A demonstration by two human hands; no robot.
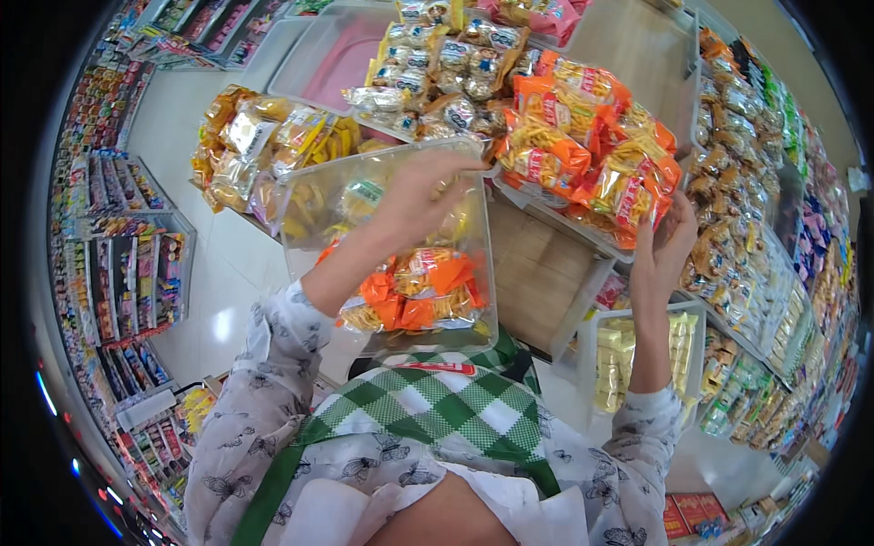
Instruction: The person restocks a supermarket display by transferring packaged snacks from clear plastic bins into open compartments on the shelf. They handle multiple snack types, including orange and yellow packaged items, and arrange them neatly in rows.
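My left hand (425, 198) reaches over a clear plastic bin (490, 286), its fingers apart and the index fingertip near the bin's far right corner. Inside that bin lie several orange-and-clear snack bags (430, 283). My right hand (666, 239) touches the right edge of an orange snack bag (631, 188), at the near right end of a heaped display bin (567, 218). Whether its fingers grip the bag is unclear. More orange bags fill this heap, beside brown-and-clear wrapped snacks (464, 65).
Bagged yellow snacks (273, 147) lie at the left. A wooden board (539, 273) shows between the bins. At right stand a bin of yellow packets (611, 368) and stocked snack racks (730, 191). Shelves (136, 286) line the left beyond a tiled floor (218, 259).
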